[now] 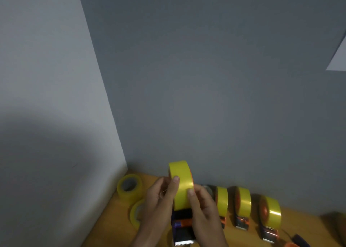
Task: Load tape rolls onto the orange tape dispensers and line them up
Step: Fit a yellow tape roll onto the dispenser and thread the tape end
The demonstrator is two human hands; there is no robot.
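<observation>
Both hands were raised over the wooden worktop (116,220), close to the grey wall (215,78). The left hand (159,201) gripped the yellow roll of packing tape (181,185) from its left side, thumb laid across the roll's outer face. The right hand (201,207) gripped the same roll from the right, thumb also pressed on the yellow face. The roll sat upright on the orange and black tape dispenser (182,231) held between the hands, serrated blade at the near end, pointing toward the camera.

To the right, three loaded orange dispensers stood in a row along the wall: first loaded dispenser (221,201), second loaded dispenser (243,203), third loaded dispenser (270,215), spaced apart.

To the left, two loose yellow tape rolls rested on the worktop: far loose roll (129,187) near the corner, near loose roll (136,213) partly hidden behind the left hand.
</observation>
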